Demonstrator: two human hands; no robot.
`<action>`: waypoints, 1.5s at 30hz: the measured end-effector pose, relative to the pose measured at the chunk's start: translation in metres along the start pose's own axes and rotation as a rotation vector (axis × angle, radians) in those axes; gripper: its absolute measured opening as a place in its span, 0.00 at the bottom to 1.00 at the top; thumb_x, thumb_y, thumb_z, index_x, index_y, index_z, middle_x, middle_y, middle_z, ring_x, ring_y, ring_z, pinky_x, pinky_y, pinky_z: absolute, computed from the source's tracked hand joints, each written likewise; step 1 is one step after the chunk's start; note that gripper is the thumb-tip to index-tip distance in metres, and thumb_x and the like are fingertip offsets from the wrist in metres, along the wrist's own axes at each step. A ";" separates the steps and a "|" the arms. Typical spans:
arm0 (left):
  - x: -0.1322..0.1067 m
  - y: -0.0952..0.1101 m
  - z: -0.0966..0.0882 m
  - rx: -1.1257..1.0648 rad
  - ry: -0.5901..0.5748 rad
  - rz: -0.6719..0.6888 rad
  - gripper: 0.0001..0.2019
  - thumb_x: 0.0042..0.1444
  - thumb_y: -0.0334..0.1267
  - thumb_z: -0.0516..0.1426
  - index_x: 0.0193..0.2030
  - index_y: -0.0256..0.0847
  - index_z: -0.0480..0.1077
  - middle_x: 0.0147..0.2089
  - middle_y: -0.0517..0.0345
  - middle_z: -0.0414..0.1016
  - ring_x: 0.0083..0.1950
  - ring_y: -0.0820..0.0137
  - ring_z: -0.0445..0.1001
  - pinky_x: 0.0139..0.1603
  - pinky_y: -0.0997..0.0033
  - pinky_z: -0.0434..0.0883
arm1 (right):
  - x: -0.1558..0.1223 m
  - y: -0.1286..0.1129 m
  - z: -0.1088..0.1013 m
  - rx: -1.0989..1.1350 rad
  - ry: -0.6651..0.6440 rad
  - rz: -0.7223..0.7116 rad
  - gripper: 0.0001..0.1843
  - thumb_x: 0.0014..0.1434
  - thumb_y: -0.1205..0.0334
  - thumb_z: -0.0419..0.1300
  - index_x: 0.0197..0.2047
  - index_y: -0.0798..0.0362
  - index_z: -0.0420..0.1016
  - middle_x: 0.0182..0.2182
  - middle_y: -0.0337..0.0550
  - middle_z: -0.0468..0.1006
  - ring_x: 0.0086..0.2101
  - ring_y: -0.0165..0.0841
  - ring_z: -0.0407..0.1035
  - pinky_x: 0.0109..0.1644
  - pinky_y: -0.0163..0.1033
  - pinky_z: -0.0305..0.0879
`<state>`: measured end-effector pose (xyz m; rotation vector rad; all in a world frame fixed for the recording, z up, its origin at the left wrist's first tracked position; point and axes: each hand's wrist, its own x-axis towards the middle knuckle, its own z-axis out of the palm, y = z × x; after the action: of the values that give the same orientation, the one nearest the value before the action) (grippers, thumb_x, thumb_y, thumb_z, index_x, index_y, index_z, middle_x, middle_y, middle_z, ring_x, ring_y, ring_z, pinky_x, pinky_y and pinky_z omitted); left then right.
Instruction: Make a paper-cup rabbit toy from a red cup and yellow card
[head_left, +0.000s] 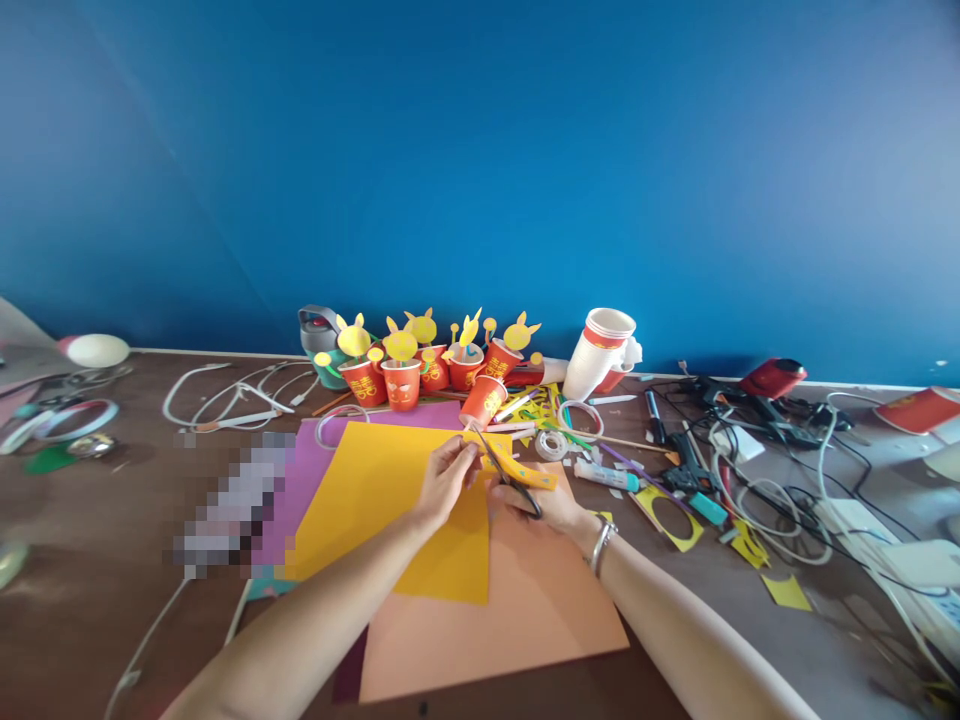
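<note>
My left hand (444, 478) pinches a small piece of yellow paper (487, 443) and holds it up over the table. My right hand (544, 505) grips dark-handled scissors (504, 468), whose blades meet the yellow piece. A bracelet sits on my right wrist. Below my hands lie a large yellow sheet (390, 510), an orange sheet (510, 610) and a purple sheet (307, 480) on the brown table.
Red paper cups with yellow bunny cutouts (420, 365) stand by the blue wall. A stack of white cups (600, 350) lies tilted to their right. Tape roll (551, 444), glue stick (606, 476), glue gun and tangled cables (750, 450) crowd the right. White cords (225, 395) lie left.
</note>
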<state>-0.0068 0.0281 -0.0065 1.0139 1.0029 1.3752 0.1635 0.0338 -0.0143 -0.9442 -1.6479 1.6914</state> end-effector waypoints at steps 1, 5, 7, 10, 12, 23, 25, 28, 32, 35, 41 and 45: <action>0.000 -0.001 0.000 0.009 -0.011 0.002 0.17 0.49 0.51 0.61 0.25 0.38 0.68 0.22 0.63 0.66 0.18 0.79 0.60 0.19 0.77 0.55 | -0.001 -0.004 0.001 -0.004 0.000 -0.009 0.11 0.54 0.55 0.64 0.29 0.54 0.75 0.14 0.32 0.65 0.14 0.23 0.57 0.17 0.30 0.51; 0.000 -0.003 -0.001 0.030 -0.033 0.022 0.18 0.51 0.51 0.60 0.25 0.38 0.68 0.22 0.63 0.66 0.19 0.79 0.59 0.20 0.77 0.56 | -0.004 -0.016 0.005 0.044 -0.006 -0.022 0.11 0.53 0.57 0.64 0.25 0.54 0.73 0.13 0.32 0.63 0.13 0.22 0.54 0.16 0.30 0.49; 0.000 -0.005 -0.002 0.044 -0.039 0.022 0.18 0.52 0.51 0.59 0.25 0.37 0.67 0.22 0.63 0.66 0.19 0.79 0.59 0.20 0.77 0.56 | -0.004 -0.018 0.006 0.067 -0.014 -0.025 0.11 0.53 0.57 0.63 0.25 0.54 0.72 0.12 0.31 0.63 0.13 0.22 0.53 0.15 0.30 0.49; 0.001 -0.008 -0.005 0.061 -0.039 0.012 0.17 0.53 0.50 0.58 0.25 0.37 0.67 0.22 0.63 0.66 0.20 0.79 0.60 0.20 0.78 0.55 | -0.003 -0.017 0.005 0.079 -0.021 -0.030 0.11 0.53 0.58 0.64 0.25 0.55 0.71 0.13 0.30 0.63 0.13 0.21 0.54 0.16 0.29 0.48; 0.002 -0.009 -0.006 0.064 -0.043 0.012 0.17 0.54 0.50 0.58 0.26 0.37 0.66 0.22 0.63 0.66 0.20 0.79 0.60 0.20 0.78 0.55 | -0.002 -0.015 0.003 0.071 -0.023 -0.029 0.11 0.53 0.58 0.64 0.25 0.55 0.71 0.13 0.30 0.63 0.13 0.21 0.54 0.16 0.29 0.48; 0.002 -0.006 -0.005 0.063 -0.054 0.010 0.17 0.53 0.49 0.58 0.25 0.37 0.65 0.23 0.63 0.66 0.20 0.79 0.59 0.21 0.78 0.56 | -0.001 -0.012 0.002 0.007 -0.029 -0.028 0.10 0.54 0.59 0.62 0.26 0.55 0.70 0.12 0.30 0.63 0.13 0.21 0.54 0.16 0.29 0.49; 0.002 -0.005 -0.005 0.063 -0.051 0.008 0.16 0.53 0.49 0.58 0.25 0.37 0.65 0.23 0.64 0.66 0.20 0.80 0.59 0.21 0.78 0.56 | -0.001 -0.013 0.002 0.022 -0.029 -0.024 0.10 0.54 0.59 0.63 0.26 0.55 0.70 0.13 0.30 0.63 0.13 0.21 0.54 0.16 0.29 0.48; 0.002 -0.004 -0.005 0.063 -0.053 0.009 0.17 0.52 0.49 0.58 0.25 0.37 0.65 0.22 0.64 0.66 0.20 0.80 0.59 0.20 0.78 0.56 | -0.002 -0.015 0.002 0.045 -0.041 -0.019 0.11 0.52 0.58 0.64 0.27 0.55 0.70 0.13 0.30 0.63 0.13 0.21 0.54 0.15 0.29 0.48; 0.002 -0.004 -0.005 0.060 -0.047 0.011 0.17 0.52 0.50 0.59 0.24 0.37 0.65 0.22 0.64 0.65 0.19 0.80 0.58 0.20 0.78 0.55 | -0.002 -0.014 0.001 0.019 -0.037 -0.009 0.12 0.52 0.56 0.64 0.26 0.55 0.70 0.12 0.30 0.62 0.13 0.21 0.53 0.16 0.29 0.48; 0.001 -0.005 -0.003 0.042 -0.043 -0.010 0.18 0.52 0.52 0.59 0.26 0.36 0.67 0.23 0.63 0.66 0.20 0.80 0.59 0.20 0.78 0.56 | -0.001 -0.010 0.001 -0.009 0.000 -0.023 0.13 0.54 0.54 0.63 0.25 0.54 0.69 0.13 0.30 0.62 0.14 0.22 0.53 0.17 0.30 0.49; -0.002 -0.007 -0.001 0.058 -0.067 -0.024 0.20 0.53 0.54 0.58 0.29 0.35 0.70 0.23 0.62 0.66 0.20 0.80 0.60 0.19 0.78 0.55 | -0.003 -0.009 0.002 -0.089 -0.007 -0.069 0.14 0.54 0.53 0.63 0.23 0.52 0.68 0.14 0.32 0.63 0.14 0.23 0.54 0.16 0.31 0.50; -0.001 -0.007 -0.001 0.043 -0.014 -0.008 0.20 0.52 0.54 0.59 0.28 0.36 0.69 0.22 0.64 0.64 0.19 0.81 0.58 0.19 0.78 0.53 | -0.002 -0.010 0.003 -0.022 -0.001 -0.015 0.14 0.53 0.51 0.63 0.26 0.52 0.69 0.15 0.32 0.64 0.14 0.23 0.54 0.16 0.31 0.49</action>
<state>-0.0061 0.0277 -0.0139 1.0489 1.0286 1.3432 0.1617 0.0308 -0.0041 -0.9392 -1.6734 1.6673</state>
